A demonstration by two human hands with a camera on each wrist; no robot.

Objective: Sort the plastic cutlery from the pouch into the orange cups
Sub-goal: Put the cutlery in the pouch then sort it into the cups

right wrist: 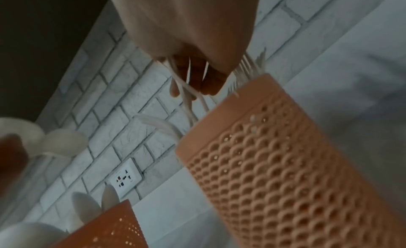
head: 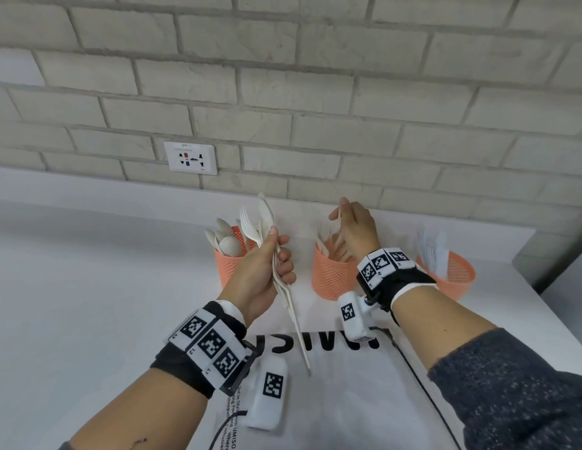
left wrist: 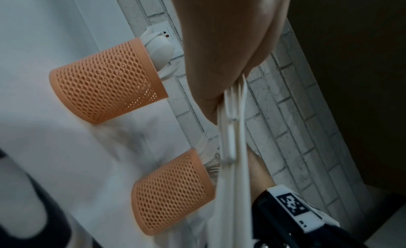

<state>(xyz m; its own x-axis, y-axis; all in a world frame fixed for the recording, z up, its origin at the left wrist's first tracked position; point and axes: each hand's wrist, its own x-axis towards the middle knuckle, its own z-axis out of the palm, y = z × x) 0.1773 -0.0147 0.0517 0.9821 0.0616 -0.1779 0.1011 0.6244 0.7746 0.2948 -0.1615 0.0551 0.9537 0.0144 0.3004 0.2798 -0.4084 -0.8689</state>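
Three orange mesh cups stand in a row near the wall. The left cup holds spoons, the middle cup holds forks, and the right cup holds pale knives. My left hand grips a bundle of white cutlery upright, in front of the left cup. My right hand hovers over the middle cup and pinches a thin white cutlery piece that points down into it. The white pouch with black lettering lies flat under my forearms.
A white brick wall with a power socket rises just behind the cups. The white counter's right edge runs close to the right cup. Cables run from both wrist cameras across the pouch.
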